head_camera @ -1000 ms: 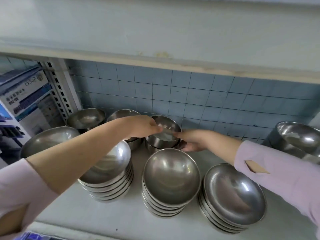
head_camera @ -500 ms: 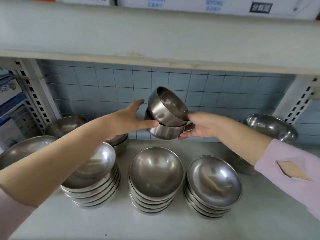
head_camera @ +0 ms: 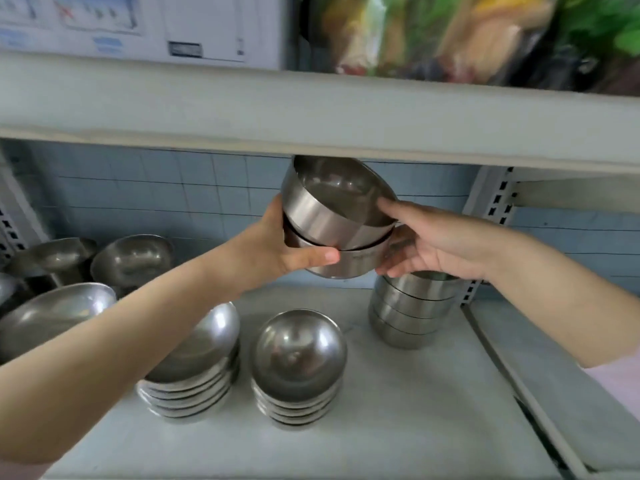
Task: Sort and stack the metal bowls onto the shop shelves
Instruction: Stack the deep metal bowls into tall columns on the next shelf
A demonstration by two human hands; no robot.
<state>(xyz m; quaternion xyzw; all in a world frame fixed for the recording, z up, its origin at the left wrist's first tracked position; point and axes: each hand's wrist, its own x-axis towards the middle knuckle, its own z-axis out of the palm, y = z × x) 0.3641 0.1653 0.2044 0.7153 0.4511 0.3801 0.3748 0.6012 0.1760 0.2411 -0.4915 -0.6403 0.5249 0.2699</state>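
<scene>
Two nested straight-sided metal bowls hang in the air just under the upper shelf, the top one tilted toward me. My left hand grips them from the left, thumb across the lower bowl. My right hand holds them from the right, one finger on the top rim. Directly below my right hand stands a stack of several similar straight-sided bowls on the white shelf.
Two stacks of shallow round bowls stand at the shelf's front. More bowls crowd the left and back left. The upper shelf board hangs close above the held bowls. A perforated upright marks the right side.
Both hands lifted the two nested bowls off the back of the shelf and carried them up and to the right, over the straight-sided stack. The view swung right.
</scene>
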